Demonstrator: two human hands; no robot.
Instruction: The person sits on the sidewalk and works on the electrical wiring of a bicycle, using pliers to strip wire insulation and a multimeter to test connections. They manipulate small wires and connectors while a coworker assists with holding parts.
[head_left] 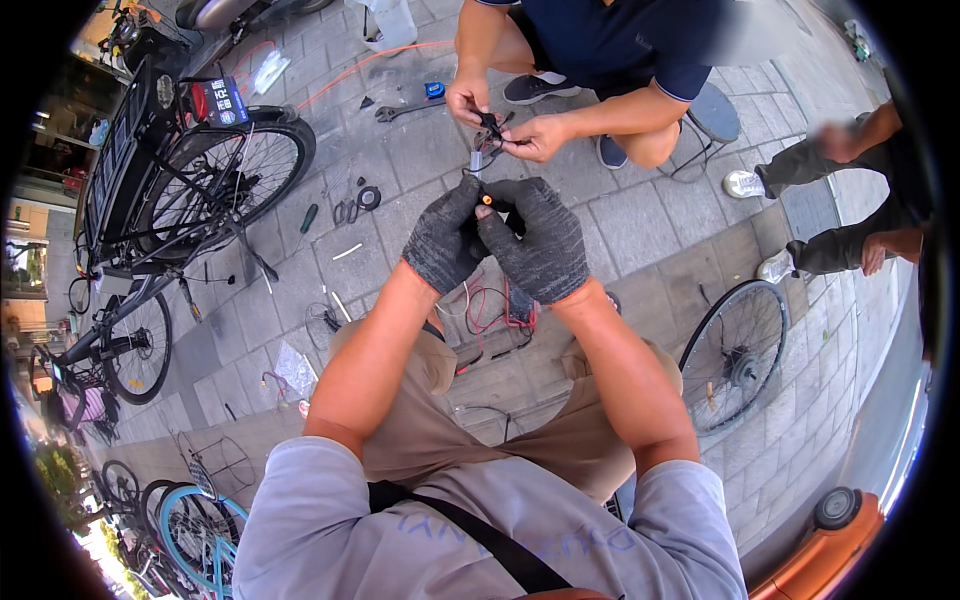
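Observation:
My left hand (pixel 445 237) and my right hand (pixel 540 243), both in dark grey knit gloves, meet in front of me with fingers closed. Pinched between them is a thin black cable end with an orange tip (pixel 487 200); the rest of it is hidden by the gloves. Just beyond my fingertips is a small silver-grey piece (pixel 476 160) with thin wires. A person opposite holds black wires (pixel 491 124) in both hands, close to mine. Red, white and black wires (pixel 486 308) lie on the ground below my wrists.
An adjustable wrench (pixel 408 110), a blue tape measure (pixel 434 90), a roll of black tape (pixel 369 197) and a screwdriver (pixel 309 218) lie on the paving. A black bicycle (pixel 190 190) stands left. A loose wheel (pixel 737 357) and a round stool (pixel 713 112) are right.

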